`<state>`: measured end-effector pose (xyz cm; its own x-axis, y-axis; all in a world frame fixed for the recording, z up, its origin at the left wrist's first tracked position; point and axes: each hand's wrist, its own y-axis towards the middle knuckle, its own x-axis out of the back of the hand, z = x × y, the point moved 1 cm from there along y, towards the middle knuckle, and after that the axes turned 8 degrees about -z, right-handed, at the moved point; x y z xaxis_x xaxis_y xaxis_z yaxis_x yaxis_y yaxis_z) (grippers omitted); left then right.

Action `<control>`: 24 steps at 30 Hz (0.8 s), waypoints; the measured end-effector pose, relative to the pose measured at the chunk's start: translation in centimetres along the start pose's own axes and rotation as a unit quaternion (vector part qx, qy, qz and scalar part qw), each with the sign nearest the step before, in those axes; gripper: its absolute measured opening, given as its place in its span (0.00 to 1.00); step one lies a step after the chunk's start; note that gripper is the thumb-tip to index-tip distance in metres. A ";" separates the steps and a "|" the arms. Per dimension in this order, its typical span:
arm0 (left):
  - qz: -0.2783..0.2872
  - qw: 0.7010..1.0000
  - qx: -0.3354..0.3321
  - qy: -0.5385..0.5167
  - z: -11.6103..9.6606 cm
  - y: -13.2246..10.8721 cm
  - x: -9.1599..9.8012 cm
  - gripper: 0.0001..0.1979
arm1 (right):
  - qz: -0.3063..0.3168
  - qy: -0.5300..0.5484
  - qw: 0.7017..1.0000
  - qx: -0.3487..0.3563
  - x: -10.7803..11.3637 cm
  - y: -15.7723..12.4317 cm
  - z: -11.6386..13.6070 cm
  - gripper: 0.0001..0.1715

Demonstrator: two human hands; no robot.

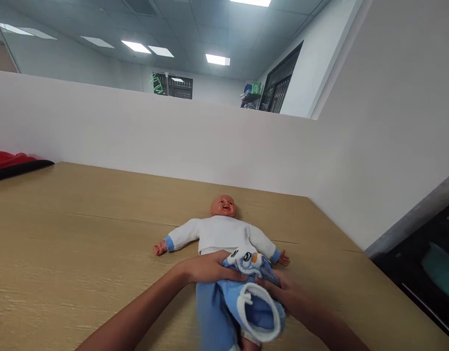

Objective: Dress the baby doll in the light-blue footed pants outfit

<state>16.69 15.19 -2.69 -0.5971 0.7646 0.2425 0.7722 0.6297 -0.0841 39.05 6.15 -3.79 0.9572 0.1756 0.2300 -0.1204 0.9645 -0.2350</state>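
Note:
A baby doll (223, 207) lies on its back on the table, in a white sweater (222, 231) with blue cuffs, its arms spread. Over its lower body are light blue pants (210, 307) with white trim and an embroidered face with eyes and an orange nose. One trouser leg is raised, its round white-edged opening facing me. My left hand (213, 267) grips the pants beside the embroidered face, near the doll's waist. With fingers closed, my right hand (283, 290) holds the raised leg from the right side. Part of one doll foot shows beneath it.
The wooden tabletop (81, 234) meets a low white partition (154, 131) at the back. A red item with a black edge (19, 161) sits at the far left. Beyond the table's right edge is a dark object (422, 268).

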 end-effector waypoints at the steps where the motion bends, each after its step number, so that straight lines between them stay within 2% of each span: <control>1: 0.005 1.000 0.008 0.009 0.4 0.1 0.1 0.41 | 0.027 0.006 1.000 -0.004 0.4 -0.1 -0.3 0.37; 4: 0.048 0.999 0.002 0.002 0.8 0.3 0.1 0.46 | 0.100 0.051 0.994 0.016 1.0 -0.7 -1.0 0.39; 6: 0.076 0.997 -0.013 -0.019 0.6 0.3 0.0 0.45 | 0.105 0.092 0.990 0.026 0.7 -1.1 -1.2 0.37; 9: 0.063 0.996 -0.030 -0.046 0.3 0.1 -0.4 0.43 | 0.019 0.181 0.983 0.009 -0.4 -1.3 -1.3 0.37; 12: 0.027 0.996 -0.021 -0.084 0.7 0.2 -0.7 0.42 | -0.058 0.237 0.970 -0.013 -1.9 -1.3 -0.8 0.48; 14: 0.006 0.992 0.007 -0.125 1.5 0.5 -1.0 0.42 | -0.078 0.238 0.968 -0.027 -2.6 -1.3 -0.5 0.53; 18: -0.006 0.979 0.059 -0.197 3.2 1.2 -1.3 0.40 | -0.066 0.215 0.973 -0.049 -2.5 -0.7 -1.1 0.47; 24: -0.005 0.974 0.044 -0.220 3.6 1.2 -1.6 0.40 | -0.115 0.195 0.972 -0.063 -1.3 0.1 -3.6 0.36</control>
<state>17.78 15.17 -6.64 -0.6551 0.7306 -0.1924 0.7555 0.6324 -0.1713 38.75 5.31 -7.47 0.9850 -0.1534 -0.0789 0.1181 0.9333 -0.3393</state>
